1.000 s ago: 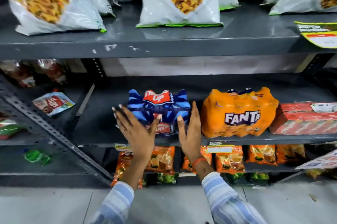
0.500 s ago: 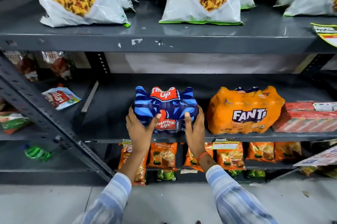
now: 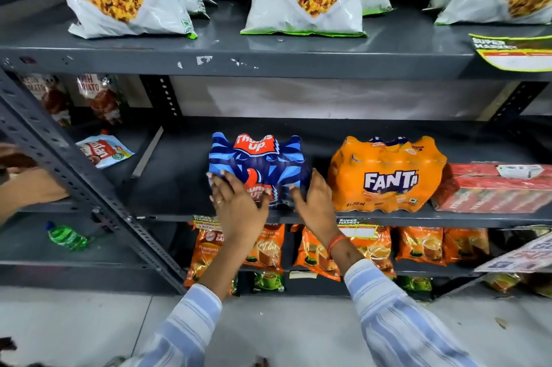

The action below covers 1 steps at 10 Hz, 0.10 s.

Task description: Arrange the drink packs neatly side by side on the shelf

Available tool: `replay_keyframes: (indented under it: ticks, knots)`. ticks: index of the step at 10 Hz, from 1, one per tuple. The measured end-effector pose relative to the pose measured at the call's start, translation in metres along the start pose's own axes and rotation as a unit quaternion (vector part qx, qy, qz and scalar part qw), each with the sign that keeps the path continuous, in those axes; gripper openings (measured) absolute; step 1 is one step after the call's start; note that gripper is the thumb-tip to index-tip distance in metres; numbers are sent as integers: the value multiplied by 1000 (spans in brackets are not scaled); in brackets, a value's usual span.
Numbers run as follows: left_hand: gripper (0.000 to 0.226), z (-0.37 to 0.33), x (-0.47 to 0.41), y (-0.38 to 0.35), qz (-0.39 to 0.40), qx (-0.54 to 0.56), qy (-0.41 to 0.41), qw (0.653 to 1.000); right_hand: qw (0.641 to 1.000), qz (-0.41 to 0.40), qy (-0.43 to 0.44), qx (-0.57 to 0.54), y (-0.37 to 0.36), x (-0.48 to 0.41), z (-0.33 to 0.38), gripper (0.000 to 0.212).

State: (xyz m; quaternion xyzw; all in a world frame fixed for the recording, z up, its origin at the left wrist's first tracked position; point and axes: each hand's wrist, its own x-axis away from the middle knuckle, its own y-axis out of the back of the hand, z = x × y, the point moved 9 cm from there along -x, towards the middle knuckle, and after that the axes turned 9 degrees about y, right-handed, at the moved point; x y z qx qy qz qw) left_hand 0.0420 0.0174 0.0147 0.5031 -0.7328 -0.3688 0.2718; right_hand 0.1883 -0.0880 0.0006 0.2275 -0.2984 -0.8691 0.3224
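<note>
Three drink packs sit on the middle shelf (image 3: 179, 187): one blue Thums Up pack (image 3: 258, 166), one orange Fanta pack (image 3: 388, 175) to its right, one red pack (image 3: 495, 187) far right. The left hand (image 3: 236, 205) and right hand (image 3: 313, 202) lie with fingers spread flat against the Thums Up pack's near face, neither grip closed around it

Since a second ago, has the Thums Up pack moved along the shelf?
No. The Thums Up pack keeps about the same gap to the Fanta pack.
</note>
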Motion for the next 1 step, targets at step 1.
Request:
replay_keyframes:
  ticks: [1]
  knots:
    - [71,-43,24,-3,25,-20,-39,999,992,89,-4,85,25,-4,1,50]
